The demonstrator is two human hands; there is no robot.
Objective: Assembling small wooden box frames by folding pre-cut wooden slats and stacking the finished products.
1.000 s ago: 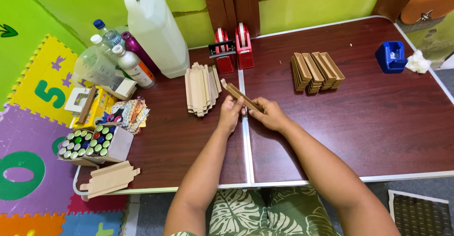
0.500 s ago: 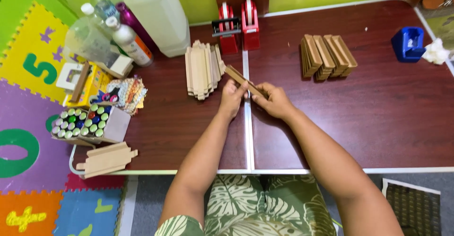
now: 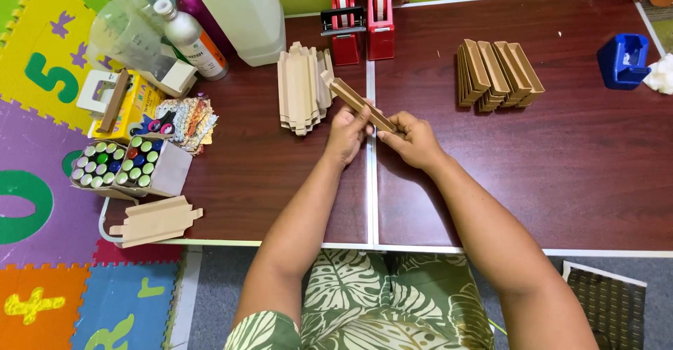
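Observation:
My left hand point(image 3: 348, 132) and my right hand point(image 3: 413, 138) together hold a long, narrow folded cardboard piece point(image 3: 356, 100) above the middle of the dark red table point(image 3: 575, 175). The piece slants from upper left to lower right, with my left fingers on its middle and my right fingers at its near end. Just left of it lies a stack of flat cardboard blanks point(image 3: 303, 88). A row of folded cardboard trays point(image 3: 496, 74) leans together at the right.
Two red tape dispensers point(image 3: 363, 19) stand at the back. A large white jug point(image 3: 238, 10) and bottles point(image 3: 188, 36) crowd the back left. A box of coloured tubes point(image 3: 126, 166), scissors, and a cardboard blank point(image 3: 155, 220) sit at the left edge. A blue container point(image 3: 622, 60) is far right.
Both hands keep hold of the cardboard piece and have shifted slightly while working it. The camera view has moved a little lower and closer.

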